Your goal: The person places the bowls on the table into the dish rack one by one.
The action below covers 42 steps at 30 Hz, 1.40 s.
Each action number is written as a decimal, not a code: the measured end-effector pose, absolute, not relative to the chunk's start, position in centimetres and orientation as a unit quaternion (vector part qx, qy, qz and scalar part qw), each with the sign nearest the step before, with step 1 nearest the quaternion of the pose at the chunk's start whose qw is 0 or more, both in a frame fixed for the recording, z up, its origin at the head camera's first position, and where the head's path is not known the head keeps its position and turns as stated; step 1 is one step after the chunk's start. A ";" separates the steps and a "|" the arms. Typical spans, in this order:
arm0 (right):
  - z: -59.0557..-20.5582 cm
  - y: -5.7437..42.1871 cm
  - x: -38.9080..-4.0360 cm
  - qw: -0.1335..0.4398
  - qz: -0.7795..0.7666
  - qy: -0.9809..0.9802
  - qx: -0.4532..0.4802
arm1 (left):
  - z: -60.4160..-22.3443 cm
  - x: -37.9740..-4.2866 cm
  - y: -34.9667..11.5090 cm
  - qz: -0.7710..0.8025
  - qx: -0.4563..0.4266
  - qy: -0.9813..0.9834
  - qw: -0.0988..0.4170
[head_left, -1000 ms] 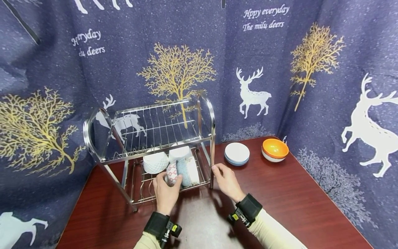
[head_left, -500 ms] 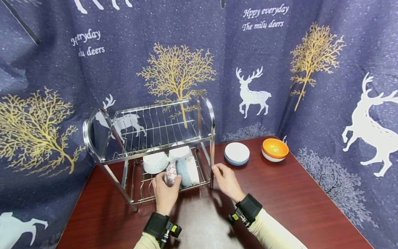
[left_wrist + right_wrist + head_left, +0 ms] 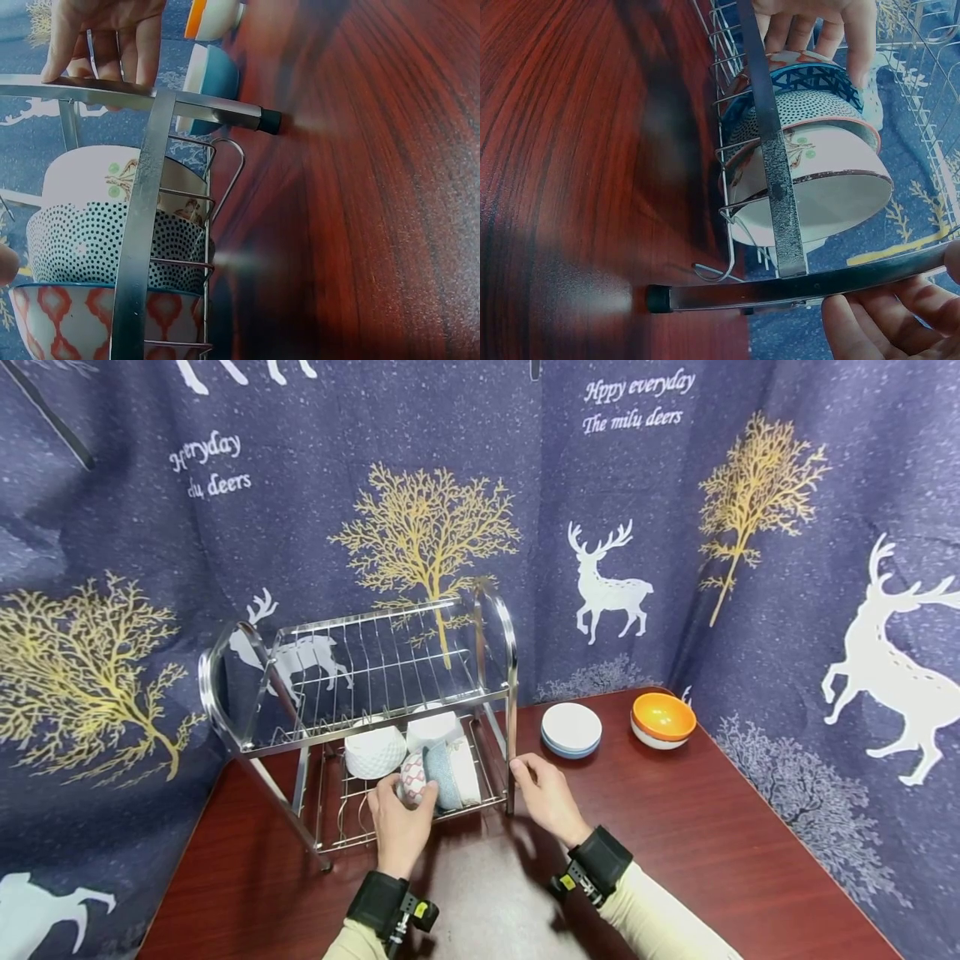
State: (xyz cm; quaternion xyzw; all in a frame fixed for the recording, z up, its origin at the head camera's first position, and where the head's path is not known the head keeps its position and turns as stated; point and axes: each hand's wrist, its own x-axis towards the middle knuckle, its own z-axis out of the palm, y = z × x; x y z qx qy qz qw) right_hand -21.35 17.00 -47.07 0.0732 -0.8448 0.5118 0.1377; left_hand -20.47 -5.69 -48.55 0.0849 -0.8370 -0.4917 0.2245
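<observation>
A steel two-tier dish rack (image 3: 386, 714) stands on the table. On its lower tier, my left hand (image 3: 402, 827) holds a white bowl with a red pattern (image 3: 413, 774), thumb on the near right and fingers on the left. This bowl stands on edge, its blue-patterned inside showing in the right wrist view. Leaning in line to its right are a blue-dotted bowl (image 3: 71, 244) and a white bowl with a floral motif (image 3: 832, 154). My right hand (image 3: 550, 799) grips the rack's right front post (image 3: 855, 276), thumb and fingers on either side.
Two white bowls, one textured (image 3: 373, 752) and one plainer (image 3: 435, 728), sit upside down behind on the lower tier. Right of the rack stand stacked white-and-blue bowls (image 3: 572, 729) and an orange bowl (image 3: 664, 717) over a white one. A patterned curtain (image 3: 630, 468) hangs behind the table.
The red-patterned bowl shifts very slightly in my left hand. My right hand stays on the post.
</observation>
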 end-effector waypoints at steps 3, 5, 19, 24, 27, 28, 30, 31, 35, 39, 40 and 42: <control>-47.0 17.0 -21.4 0.137 0.510 -0.846 0.072 | -48.5 -20.6 -5.7 -0.489 0.079 -0.839 0.226; -47.0 17.0 -21.4 0.135 0.510 -0.846 0.071 | -48.4 -20.7 -5.6 -0.486 0.074 -0.840 0.229; -47.0 17.1 -21.4 0.130 0.518 -0.843 0.070 | -46.9 -20.5 -3.8 -0.428 -0.046 -0.832 0.351; -46.9 17.1 -21.3 0.130 0.522 -0.840 0.072 | -46.4 -20.6 -2.5 -0.442 -0.090 -0.816 0.361; -46.9 17.1 -21.3 0.127 0.524 -0.839 0.069 | -46.3 -20.6 -1.5 -0.444 -0.107 -0.812 0.362; -46.9 17.1 -21.3 0.126 0.527 -0.838 0.066 | -46.3 -20.6 -1.1 -0.442 -0.114 -0.812 0.363; -47.0 17.1 -21.3 0.124 0.526 -0.840 0.057 | -46.4 -20.5 -0.4 -0.438 -0.128 -0.810 0.368; -47.1 17.2 -21.4 0.122 0.527 -0.840 0.051 | -46.4 -20.5 0.0 -0.435 -0.135 -0.810 0.370; -47.3 17.2 -21.4 0.102 0.556 -0.824 0.038 | -46.9 -20.6 1.3 -0.419 -0.159 -0.809 0.381; -47.3 17.1 -21.2 0.090 0.588 -0.802 0.045 | -47.2 -20.6 2.2 -0.407 -0.176 -0.810 0.382; -47.3 17.1 -21.2 0.091 0.592 -0.799 0.048 | -47.2 -20.6 2.4 -0.407 -0.181 -0.810 0.381; -47.3 17.1 -21.2 0.090 0.601 -0.793 0.050 | -47.3 -20.4 2.8 -0.412 -0.189 -0.809 0.375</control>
